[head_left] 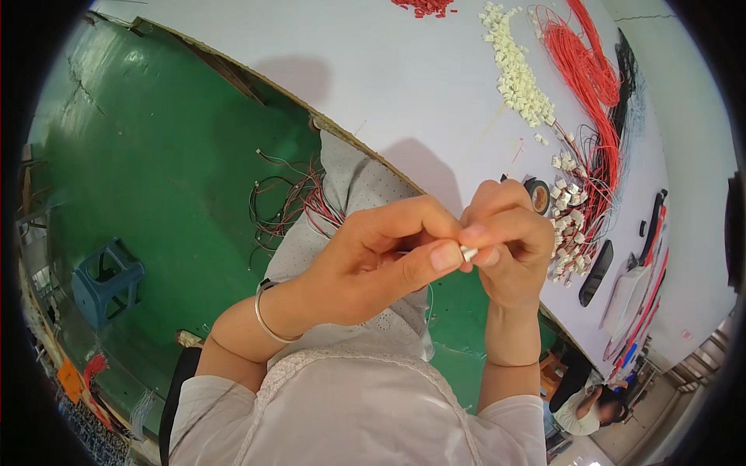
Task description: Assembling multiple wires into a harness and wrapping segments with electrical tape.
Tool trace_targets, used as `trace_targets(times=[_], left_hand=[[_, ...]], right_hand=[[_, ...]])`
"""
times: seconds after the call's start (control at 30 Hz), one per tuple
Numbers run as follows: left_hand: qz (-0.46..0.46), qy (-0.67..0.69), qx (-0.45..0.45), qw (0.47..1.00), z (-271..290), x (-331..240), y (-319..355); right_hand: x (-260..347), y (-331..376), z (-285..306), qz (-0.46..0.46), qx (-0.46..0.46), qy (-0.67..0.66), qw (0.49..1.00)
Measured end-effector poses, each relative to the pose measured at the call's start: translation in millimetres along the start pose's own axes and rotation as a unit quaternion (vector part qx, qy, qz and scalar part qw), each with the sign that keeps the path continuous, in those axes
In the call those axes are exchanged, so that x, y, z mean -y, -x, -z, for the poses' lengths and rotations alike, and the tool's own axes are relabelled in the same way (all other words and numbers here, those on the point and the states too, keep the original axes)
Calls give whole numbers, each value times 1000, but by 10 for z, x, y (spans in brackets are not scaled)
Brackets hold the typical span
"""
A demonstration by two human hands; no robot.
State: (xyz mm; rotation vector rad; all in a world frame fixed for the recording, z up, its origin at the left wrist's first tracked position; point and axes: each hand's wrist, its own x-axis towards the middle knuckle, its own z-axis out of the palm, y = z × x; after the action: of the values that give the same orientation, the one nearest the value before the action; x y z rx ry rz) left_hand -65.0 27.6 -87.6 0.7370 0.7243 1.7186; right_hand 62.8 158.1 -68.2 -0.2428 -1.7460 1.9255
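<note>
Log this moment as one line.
left hand: pinching small white connector | right hand: pinching same connector | white table: connector pile, red wires

A white worktable (404, 85) is seen above a green floor (155, 179). A blue plastic stool (106, 281) is set on the floor at the left.

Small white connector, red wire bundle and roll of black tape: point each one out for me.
Small white connector (468, 252): head view, its end showing between the fingertips of both hands.
Red wire bundle (590, 74): head view, middle of the loops on the white table.
Roll of black tape (538, 194): head view, its visible rim.
</note>
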Motion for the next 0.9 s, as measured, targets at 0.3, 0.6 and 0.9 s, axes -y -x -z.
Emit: trace_targets(times=[0.3, 0.6, 0.9], left_hand=[[-31, -84, -51, 995, -31, 17, 31], [-23, 43, -112, 992, -96, -71, 40], [24, -244, -117, 962, -388, -126, 462]], right_hand=[[55, 4, -35, 7, -20, 90, 996], [-68, 315, -400, -78, -121, 36, 989], [222, 588, -414, 13, -130, 199, 971]])
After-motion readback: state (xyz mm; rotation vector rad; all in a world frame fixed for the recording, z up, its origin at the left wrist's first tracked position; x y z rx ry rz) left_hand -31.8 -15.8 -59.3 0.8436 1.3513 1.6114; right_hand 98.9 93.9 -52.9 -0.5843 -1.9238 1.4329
